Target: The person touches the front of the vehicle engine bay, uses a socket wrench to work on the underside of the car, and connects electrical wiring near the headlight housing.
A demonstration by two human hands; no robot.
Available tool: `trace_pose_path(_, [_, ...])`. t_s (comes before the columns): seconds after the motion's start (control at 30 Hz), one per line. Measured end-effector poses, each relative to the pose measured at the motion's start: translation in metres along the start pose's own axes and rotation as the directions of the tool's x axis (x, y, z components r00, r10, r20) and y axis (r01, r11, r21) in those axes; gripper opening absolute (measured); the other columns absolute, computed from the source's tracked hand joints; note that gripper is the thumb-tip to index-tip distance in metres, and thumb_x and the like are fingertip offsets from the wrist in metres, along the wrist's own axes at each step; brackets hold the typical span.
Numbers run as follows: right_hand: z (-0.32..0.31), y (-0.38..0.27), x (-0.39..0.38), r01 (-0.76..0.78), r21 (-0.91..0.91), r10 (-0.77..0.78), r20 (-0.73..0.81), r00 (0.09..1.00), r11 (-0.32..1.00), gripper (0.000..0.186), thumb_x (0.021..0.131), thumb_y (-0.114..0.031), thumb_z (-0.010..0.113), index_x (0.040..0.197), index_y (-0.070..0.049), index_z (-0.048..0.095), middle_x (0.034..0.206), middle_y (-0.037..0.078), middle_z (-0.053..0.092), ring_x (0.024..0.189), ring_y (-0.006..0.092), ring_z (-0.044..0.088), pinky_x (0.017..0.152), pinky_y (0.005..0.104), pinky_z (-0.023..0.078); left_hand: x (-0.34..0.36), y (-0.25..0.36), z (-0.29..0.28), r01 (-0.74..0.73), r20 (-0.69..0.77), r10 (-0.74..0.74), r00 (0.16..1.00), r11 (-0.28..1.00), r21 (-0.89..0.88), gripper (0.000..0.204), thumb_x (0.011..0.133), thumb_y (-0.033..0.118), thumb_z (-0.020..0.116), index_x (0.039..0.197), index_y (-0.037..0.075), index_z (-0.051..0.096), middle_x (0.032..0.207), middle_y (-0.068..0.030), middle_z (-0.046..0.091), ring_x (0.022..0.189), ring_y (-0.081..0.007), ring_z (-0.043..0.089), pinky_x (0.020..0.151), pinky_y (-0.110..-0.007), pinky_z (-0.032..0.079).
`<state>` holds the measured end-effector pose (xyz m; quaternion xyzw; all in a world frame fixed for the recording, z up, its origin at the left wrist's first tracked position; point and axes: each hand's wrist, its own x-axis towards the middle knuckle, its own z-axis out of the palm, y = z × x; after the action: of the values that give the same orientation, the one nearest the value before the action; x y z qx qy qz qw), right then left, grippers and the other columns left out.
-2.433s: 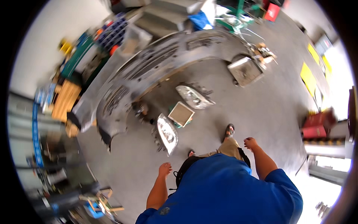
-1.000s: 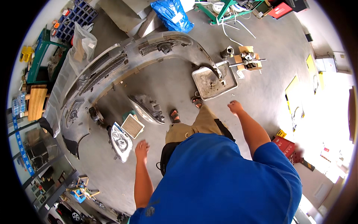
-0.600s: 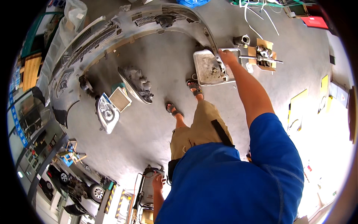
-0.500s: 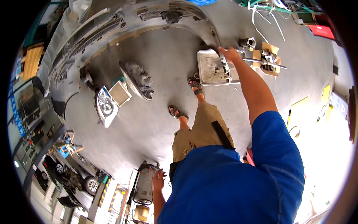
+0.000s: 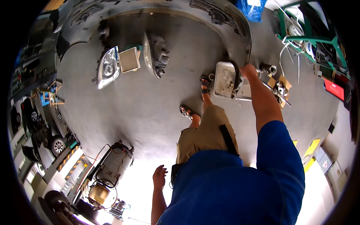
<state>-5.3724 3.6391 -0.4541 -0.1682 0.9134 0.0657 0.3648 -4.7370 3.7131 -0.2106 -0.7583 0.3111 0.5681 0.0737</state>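
Note:
My right hand (image 5: 248, 71) is closed around one end of a long, narrow, curved part (image 5: 237, 80), dark on one side with a shiny metal edge. It hangs tilted over a shallow, dirty metal tray (image 5: 225, 80) on the floor; whether it touches the tray I cannot tell. My left hand (image 5: 159, 177) hangs by my hip with its fingers loosely bent and apart, holding nothing. A cylindrical metal part (image 5: 268, 69) and a small cardboard box (image 5: 287, 83) with metal parts lie just right of the tray.
A large car bumper (image 5: 123, 10) arches across the far floor. Left of my feet lie two headlights (image 5: 108, 67) (image 5: 152, 56) with a flat framed filter (image 5: 129, 60) between them. A wheeled machine (image 5: 116, 165) stands near left. A green metal frame (image 5: 311, 38) is at the far right.
The view has turned, so the floor things appear shifted. My right hand still grips the curved part, which now shows its dark side over the tray. My left hand stays low and free.

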Motion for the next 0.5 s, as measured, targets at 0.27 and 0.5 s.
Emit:
trace_pose_path(0.27, [0.081, -0.014, -0.066, 0.071, -0.006, -0.071, -0.051, 0.996, 0.997, 0.043, 0.071, -0.038, 0.058, 0.084, 0.002, 0.065, 0.089, 0.02, 0.064, 0.086, 0.035, 0.062, 0.076, 0.0419, 0.048, 0.013, -0.151, -0.055, 0.099, -0.003, -0.099, 0.995, 0.993, -0.068, 0.033, 0.086, 0.02, 0.051, 0.114, 0.002, 0.054, 0.092, -0.0091, 0.062, 0.079, -0.0164, 0.062, 0.066, -0.027, 0.047])
trace_pose_path(0.5, [0.139, -0.05, -0.176, -0.024, 0.104, 0.024, -0.005, 1.0, 0.994, 0.043, 0.075, -0.037, 0.058, 0.096, 0.0, 0.063, 0.103, 0.02, 0.061, 0.098, 0.034, 0.058, 0.084, 0.0412, 0.046, 0.043, -0.175, -0.077, 0.036, 0.027, -0.033, 0.999, 0.99, -0.138, 0.031, 0.088, 0.022, 0.051, 0.114, 0.005, 0.053, 0.09, -0.0087, 0.062, 0.077, -0.0175, 0.062, 0.064, -0.028, 0.047])
